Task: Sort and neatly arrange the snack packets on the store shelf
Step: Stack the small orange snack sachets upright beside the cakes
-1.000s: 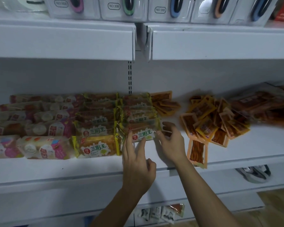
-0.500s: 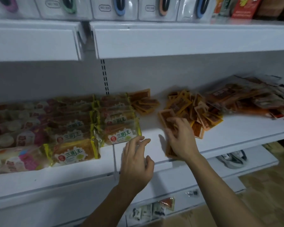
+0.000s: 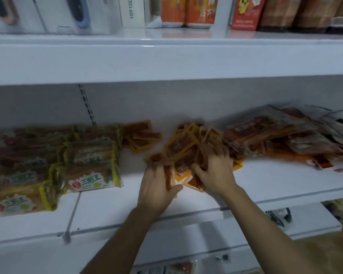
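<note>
nearest me, my left hand (image 3: 156, 186) is at the front of the shelf (image 3: 275, 178) with its fingers curled around a few of the small orange packets (image 3: 183, 149), thumb tucked under one of them, which i read as gathering the near strays toward the heap. just beside it my right hand (image 3: 216, 171) lies on top of the loose pile with fingers bent down into the packets; motion blur keeps me from saying whether it pinches any or only presses them together. the two hands bracket the heap, sensible for squaring a scattered bunch into one stack. to the left, the yellow-edged snack bars (image 3: 91, 165) already sit in tidy rows, so that side looks done. behind them a smaller clump of orange packets (image 3: 141, 135) lies apart from the main pile and probably needs merging. to the right, a slumped spread of larger dark packets (image 3: 285, 135) crowds the heap and limits room there. boxes (image 3: 186, 10) stand on the upper shelf, out of the way.
</note>
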The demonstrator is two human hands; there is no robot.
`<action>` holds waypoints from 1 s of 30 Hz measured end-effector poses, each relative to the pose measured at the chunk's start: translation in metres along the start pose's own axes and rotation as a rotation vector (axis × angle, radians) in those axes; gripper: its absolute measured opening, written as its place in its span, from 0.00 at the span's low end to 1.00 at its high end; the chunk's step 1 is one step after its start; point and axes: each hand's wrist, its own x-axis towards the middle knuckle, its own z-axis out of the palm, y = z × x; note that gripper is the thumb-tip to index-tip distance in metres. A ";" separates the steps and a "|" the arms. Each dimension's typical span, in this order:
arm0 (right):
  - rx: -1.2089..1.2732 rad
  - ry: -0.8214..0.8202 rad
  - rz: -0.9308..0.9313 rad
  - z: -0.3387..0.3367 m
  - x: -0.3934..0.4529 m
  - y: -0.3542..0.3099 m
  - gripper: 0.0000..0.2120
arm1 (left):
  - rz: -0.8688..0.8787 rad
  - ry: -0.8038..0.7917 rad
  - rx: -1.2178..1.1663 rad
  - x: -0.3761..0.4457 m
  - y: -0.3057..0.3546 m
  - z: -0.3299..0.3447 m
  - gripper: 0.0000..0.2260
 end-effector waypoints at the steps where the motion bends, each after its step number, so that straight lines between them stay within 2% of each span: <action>1: 0.006 -0.042 -0.023 0.002 0.005 0.004 0.37 | -0.026 0.035 -0.007 0.007 0.003 0.004 0.40; 4: -0.053 -0.104 -0.121 0.014 0.009 0.014 0.32 | -0.090 0.140 -0.114 0.023 0.016 0.012 0.34; 7: -0.077 -0.065 -0.175 0.023 0.011 0.030 0.23 | -0.215 0.264 -0.358 0.035 0.024 0.014 0.24; 11: -0.060 -0.018 -0.195 0.026 0.018 0.048 0.20 | -0.334 0.378 -0.497 0.047 0.040 0.019 0.26; 13: -0.055 -0.005 -0.180 0.027 0.021 0.054 0.18 | -0.335 0.424 -0.553 0.052 0.050 0.025 0.24; 15: -0.036 0.014 -0.160 0.027 0.024 0.059 0.19 | -0.341 0.419 -0.581 0.056 0.047 0.034 0.20; 18: -0.008 0.048 -0.162 0.026 0.028 0.067 0.19 | -0.338 0.392 -0.579 0.063 0.032 0.045 0.20; 21: 0.056 0.093 -0.181 0.023 0.029 0.058 0.23 | -0.353 0.384 -0.660 0.054 0.046 0.022 0.15; 22: 0.085 0.120 -0.203 0.022 0.030 0.051 0.23 | -0.383 0.351 -0.707 0.054 0.046 0.014 0.10; 24: 0.109 0.188 -0.264 0.024 0.031 0.039 0.21 | -0.571 0.359 -0.767 0.064 0.039 -0.004 0.12; 26: 0.089 0.245 -0.314 0.028 0.027 0.027 0.18 | -0.750 0.480 -0.891 0.082 0.025 -0.016 0.10; 28: 0.103 0.259 -0.338 0.032 0.019 0.019 0.16 | -0.708 0.638 -1.036 0.102 0.017 -0.028 0.07; 30: 0.157 0.228 -0.363 0.035 0.013 0.012 0.16 | -0.625 0.618 -1.058 0.115 0.015 -0.032 0.10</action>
